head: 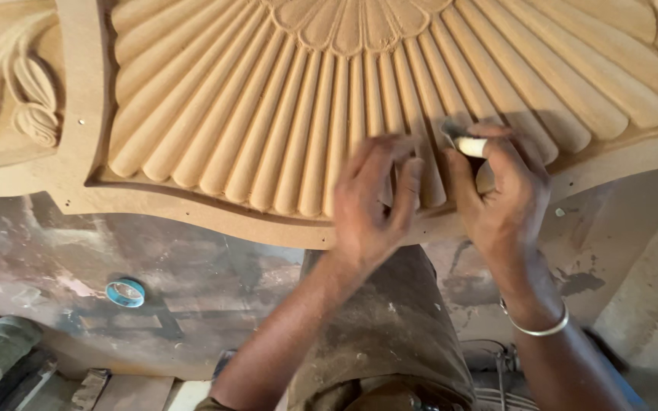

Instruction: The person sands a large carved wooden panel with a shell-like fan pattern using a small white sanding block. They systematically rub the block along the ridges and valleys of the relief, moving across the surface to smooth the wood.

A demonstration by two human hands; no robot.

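Nearest, a dusty trouser leg [390, 327], with a roll of tape [126, 292] on the floor. Left hand [375, 202] lies fingers spread, empty, on the carved wooden panel [268, 114], apparently steadying it. Right hand [500, 198], bangle [535, 327] at its wrist, pinches a small rolled piece of sandpaper [470, 146] against the flutes, apparently rolled to fit the grooves. Beyond, the fan fills the panel.

One large tan carved wooden panel with fluted sunburst pattern [268, 114]. One carved leaf-and-bud motif [28, 99] at panel's left end. Two bare hands: left hand [375, 202], right hand [500, 194]. One small pale rolled sanding piece [471, 146]. One silver metal bangle [536, 327]. One round blue tape roll [125, 292] on floor. Flutes: too many, partly hidden, no count.
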